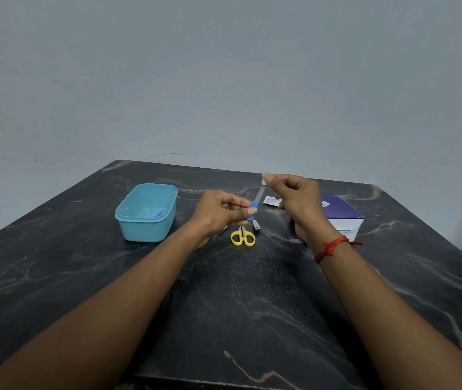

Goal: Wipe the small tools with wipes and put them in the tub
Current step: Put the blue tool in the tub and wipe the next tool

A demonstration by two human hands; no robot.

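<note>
Tub (146, 212) light blue; scissors (242, 237) yellow-handled; table (252, 305) black, pale-veined marble; box (341, 213) purple, white; wrist thread (332, 247) red.

**Bare forearms, one red thread**

Both forearms are bare to the bottom edge of the view, with no sleeves showing. The right wrist carries a red thread bracelet (332, 247), wound round more than once and knotted, with a short loose end sticking out sideways. The left hand (220, 211) and right hand (294, 199) are ungloved, and no rings show.

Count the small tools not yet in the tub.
3: a nail file held in the left hand, scissors and clippers on the table. Hands may hide others.
</note>
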